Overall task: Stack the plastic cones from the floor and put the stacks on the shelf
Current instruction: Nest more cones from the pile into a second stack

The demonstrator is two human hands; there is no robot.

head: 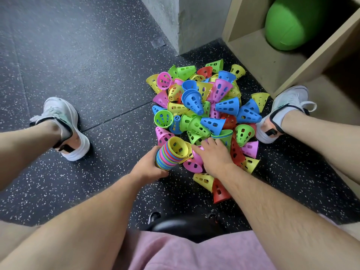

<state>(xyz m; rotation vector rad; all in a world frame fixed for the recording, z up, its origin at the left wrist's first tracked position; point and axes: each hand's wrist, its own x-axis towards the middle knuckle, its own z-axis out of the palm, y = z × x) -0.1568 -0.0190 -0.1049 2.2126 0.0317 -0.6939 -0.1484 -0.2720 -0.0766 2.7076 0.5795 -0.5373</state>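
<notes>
Up right, shelf [251, 53] cubby holds green ball [292, 24]. Left hand [149, 165] wraps nested cone stack [168, 155], yellow on top; right hand [215, 155] spread flat over loose cone pile [204, 98] on floor [78, 55].

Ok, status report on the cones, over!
Left-hand grip holds multicoloured stack of perforated plastic cones. Right-hand grip touches loose pile of coloured cones. Beige wooden shelf nearby, green ball inside one compartment.
</notes>
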